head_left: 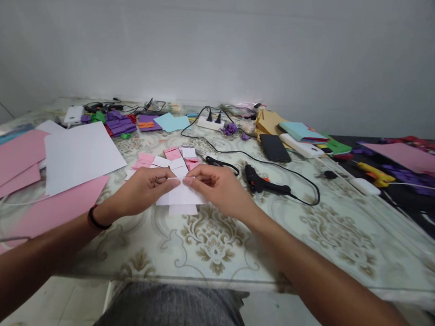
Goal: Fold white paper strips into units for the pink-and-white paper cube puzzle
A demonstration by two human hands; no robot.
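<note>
A small sheet of white paper (183,194) is pinched at its upper edge between my two hands, above the middle of the table. My left hand (144,187) grips it with thumb and fingers, and my right hand (217,187) does the same close beside it. Another white piece (182,209) shows under its lower edge. Just beyond my fingers lie folded pink paper pieces (144,160) and folded white pieces (180,162). The fingertips partly cover the paper's top edge.
Right of my hands lies a black glue gun (264,182) with its cord looping across the table. Behind it are a black phone (275,147) and a power strip (210,123). Large white sheets (84,155) and pink sheets (10,167) cover the left side. A yellow glue gun (375,174) rests far right.
</note>
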